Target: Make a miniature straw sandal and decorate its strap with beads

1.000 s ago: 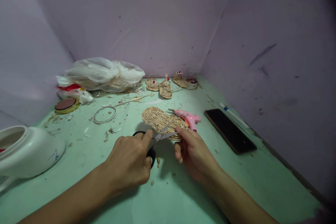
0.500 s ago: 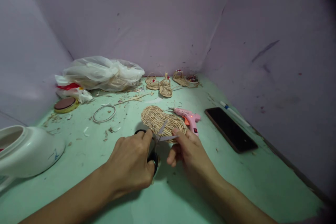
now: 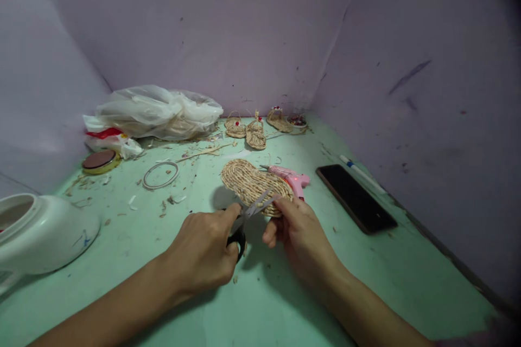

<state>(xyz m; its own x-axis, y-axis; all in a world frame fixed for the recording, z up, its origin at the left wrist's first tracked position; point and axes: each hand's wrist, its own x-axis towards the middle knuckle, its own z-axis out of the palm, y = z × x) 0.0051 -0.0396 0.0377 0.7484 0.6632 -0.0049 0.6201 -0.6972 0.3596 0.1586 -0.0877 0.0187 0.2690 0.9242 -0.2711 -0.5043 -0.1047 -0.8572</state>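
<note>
So nearest in, both hands are busy over the middle of the green table (image 3: 244,320). Left hand (image 3: 207,246) has its fingers wrapped around the black handles of the scissors (image 3: 249,213), blades pointing right and lying across the near edge of the woven sole (image 3: 248,179); can't tell if they're biting into anything. Right hand (image 3: 301,233) is pinching that sole at its near right edge, thumb on top, and there's a shadow under it on the left. White pot (image 3: 57,233) sits over on the near left. Just past the right hand there's a pink glue gun (image 3: 299,180) with a small light on, then a dark phone (image 3: 356,198) further right and a pen (image 3: 362,174) beside it. Left of the sole is a thin ring (image 3: 157,188), with a round tin (image 3: 100,161) beyond it. Far left, a big plastic bag (image 3: 158,111) slumps by the wall (image 3: 211,32). Far middle: three little straw sandals (image 3: 255,136) with beads, plus a small bowl (image 3: 297,126) to their right.
</note>
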